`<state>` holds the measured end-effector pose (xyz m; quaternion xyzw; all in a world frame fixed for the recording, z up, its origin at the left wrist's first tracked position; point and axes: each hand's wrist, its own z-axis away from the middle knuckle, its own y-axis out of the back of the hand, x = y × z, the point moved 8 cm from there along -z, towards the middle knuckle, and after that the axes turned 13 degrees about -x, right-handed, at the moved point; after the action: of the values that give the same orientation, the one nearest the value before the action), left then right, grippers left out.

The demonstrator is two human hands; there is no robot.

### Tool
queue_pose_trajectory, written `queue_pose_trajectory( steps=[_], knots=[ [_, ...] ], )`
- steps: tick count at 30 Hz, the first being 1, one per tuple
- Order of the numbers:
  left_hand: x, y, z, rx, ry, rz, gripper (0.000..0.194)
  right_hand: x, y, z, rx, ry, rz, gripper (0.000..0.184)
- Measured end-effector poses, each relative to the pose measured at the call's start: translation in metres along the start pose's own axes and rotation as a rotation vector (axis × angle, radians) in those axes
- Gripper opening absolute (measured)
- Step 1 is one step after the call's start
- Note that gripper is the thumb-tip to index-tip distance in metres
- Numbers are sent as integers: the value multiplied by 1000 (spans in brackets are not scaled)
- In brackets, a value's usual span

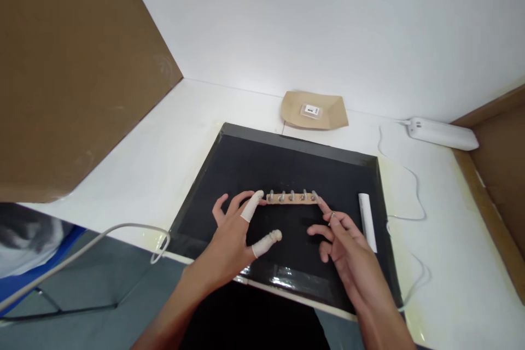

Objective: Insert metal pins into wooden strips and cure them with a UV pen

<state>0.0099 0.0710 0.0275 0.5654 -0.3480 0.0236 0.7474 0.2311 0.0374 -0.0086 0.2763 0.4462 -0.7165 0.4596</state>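
Note:
A small tan wooden strip (293, 199) with several metal screws standing in a row lies on a black mat (262, 164). My left hand (235, 235) is spread open, white finger cots on its thumb and index finger; the index fingertip touches the strip's left end. My right hand (342, 240) rests at the strip's right end, index finger stretched to the wood. Its thumb and another finger seem to pinch a tiny metal piece (331, 216) that I cannot make out.
A white stick-like object (367, 221) lies on the mat's right side. A tan paper tray (314, 111) with a small white label sits behind the mat. A white power strip (443, 133) with its cord lies at the right. Brown cardboard walls stand left and right.

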Motion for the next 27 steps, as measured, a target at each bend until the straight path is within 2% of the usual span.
queue_pose_trajectory(
  steps=[4, 6, 7, 9, 12, 14, 15, 17, 19, 21, 24, 27],
  knots=[
    [17, -11, 10, -87, -64, 30, 82, -22, 7, -24, -72, -71, 6, 48],
    [24, -15, 16, -136, -120, 24, 77, -35, 8, -37, -112, -99, 29, 48],
    [26, -12, 18, -128, -141, 13, 72, -42, 10, -42, -112, -94, 45, 49],
    [23, 1, 19, -40, -162, -25, 61, -55, 14, -45, -79, -38, 80, 48],
    [15, 28, 4, 91, -169, -77, 59, -64, 20, -27, 41, 107, 131, 44],
    [13, 45, -21, 132, -186, -40, 65, -54, 19, -2, 134, 175, 132, 43],
    [13, 50, -39, 114, -196, 12, 66, -43, 16, 12, 164, 179, 111, 43],
    [18, 54, -79, 34, -211, 147, 60, -10, 3, 36, 169, 99, 26, 41],
    [27, 50, -118, -72, -236, 232, 50, 22, -16, 54, 117, 18, -58, 43],
    [41, 39, -146, -198, -300, 216, 50, 45, -36, 65, 47, -58, -122, 41],
    [56, 19, -164, -349, -428, 90, 48, 59, -55, 66, -31, -120, -221, 40],
    [57, 5, -166, -398, -464, 31, 44, 62, -68, 56, -124, -174, -283, 37]
  ],
)
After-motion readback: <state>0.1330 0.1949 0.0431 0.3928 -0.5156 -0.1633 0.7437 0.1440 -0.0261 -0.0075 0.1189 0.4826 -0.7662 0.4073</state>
